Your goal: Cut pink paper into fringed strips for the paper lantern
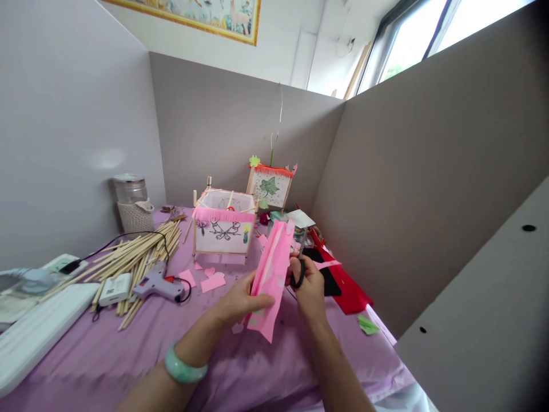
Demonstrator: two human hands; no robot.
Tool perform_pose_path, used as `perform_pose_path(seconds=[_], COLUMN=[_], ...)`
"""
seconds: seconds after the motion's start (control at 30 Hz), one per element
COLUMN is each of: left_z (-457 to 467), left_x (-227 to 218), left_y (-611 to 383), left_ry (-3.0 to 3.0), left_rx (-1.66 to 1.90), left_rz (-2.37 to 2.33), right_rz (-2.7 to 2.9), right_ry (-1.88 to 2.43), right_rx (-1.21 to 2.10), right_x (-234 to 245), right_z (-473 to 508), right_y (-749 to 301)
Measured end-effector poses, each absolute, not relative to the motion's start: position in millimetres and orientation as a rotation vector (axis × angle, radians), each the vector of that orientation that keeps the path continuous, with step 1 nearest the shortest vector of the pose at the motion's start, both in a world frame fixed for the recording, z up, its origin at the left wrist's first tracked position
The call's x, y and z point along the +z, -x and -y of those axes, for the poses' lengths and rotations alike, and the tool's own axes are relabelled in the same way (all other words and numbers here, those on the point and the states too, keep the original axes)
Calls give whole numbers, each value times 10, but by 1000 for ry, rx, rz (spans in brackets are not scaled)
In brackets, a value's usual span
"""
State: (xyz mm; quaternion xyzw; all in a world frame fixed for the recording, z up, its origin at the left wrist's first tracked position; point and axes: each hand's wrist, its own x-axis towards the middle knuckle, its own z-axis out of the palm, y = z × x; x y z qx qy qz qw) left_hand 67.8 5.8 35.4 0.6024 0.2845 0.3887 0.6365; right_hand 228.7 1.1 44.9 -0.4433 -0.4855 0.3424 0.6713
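While paper point(274, 269) aloft, box label point(124, 280) illegible

No writing or numbers can be read.

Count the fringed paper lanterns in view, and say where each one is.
2: a pink-fringed lantern near the middle, and a red-fringed lantern behind it, to the right in the picture. No others show.
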Motion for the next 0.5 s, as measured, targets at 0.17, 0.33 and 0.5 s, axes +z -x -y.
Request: perform_pose_path(seconds=[0.17, 0.33, 0.5], left_z=[-94, -140, -204], left_x=[385, 365, 338], left_y=[-458, -216, -85], left_ry=[-1330, -1191, -986], left_rx=[958, 1037, 884], left_rz=[-722, -753, -415], right_rz=[1101, 1289, 1601], right_ry=[983, 924, 1316], right_rx=[941, 1036, 569], right_x=[386, 296, 220], right_z=[-131, -193, -179], right_y=[-2269, -2183, -2318])
